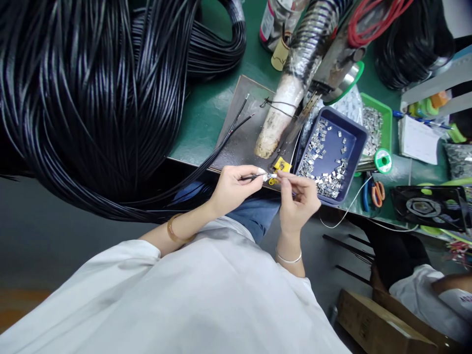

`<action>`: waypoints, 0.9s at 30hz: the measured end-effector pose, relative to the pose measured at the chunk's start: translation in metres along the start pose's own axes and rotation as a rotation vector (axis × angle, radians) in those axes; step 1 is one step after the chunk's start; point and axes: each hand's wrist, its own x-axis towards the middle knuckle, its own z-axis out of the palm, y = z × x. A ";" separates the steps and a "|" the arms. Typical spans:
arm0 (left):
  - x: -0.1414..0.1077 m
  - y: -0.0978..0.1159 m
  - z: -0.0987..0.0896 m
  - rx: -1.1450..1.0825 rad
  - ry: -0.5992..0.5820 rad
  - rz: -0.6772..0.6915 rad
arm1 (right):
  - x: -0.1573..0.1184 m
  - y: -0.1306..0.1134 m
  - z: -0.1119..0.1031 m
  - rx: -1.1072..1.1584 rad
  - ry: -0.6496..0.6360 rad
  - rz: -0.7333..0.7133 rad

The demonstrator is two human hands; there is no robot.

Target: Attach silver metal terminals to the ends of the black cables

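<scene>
Here, a black cable end [251, 177], likely light, flexible and best pinched near its tip, lies between the left hand [235, 187] and right hand [299, 196]. The left hand pinches it; the right hand appears to pinch a small metal piece [270, 176] there, beside a blue tray [357, 147].

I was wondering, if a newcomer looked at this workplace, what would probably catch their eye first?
Probably the huge bundle of black cable filling the upper left, hanging past the edge of the green table. Next might come the silver wrapped duct slanting down at top centre, and the dark blue tray of small metal parts to its lower right. At the centre, the left hand pinches a thin black wire, facing the right hand.
</scene>
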 end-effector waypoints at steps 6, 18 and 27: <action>0.004 0.000 0.000 -0.024 -0.028 -0.002 | -0.001 0.006 -0.001 -0.056 0.131 -0.101; 0.005 0.000 0.001 -0.046 -0.065 0.056 | -0.001 0.007 0.002 -0.019 -0.038 -0.095; 0.013 -0.001 0.002 -0.042 -0.075 0.085 | 0.000 0.012 0.014 -0.095 0.001 -0.223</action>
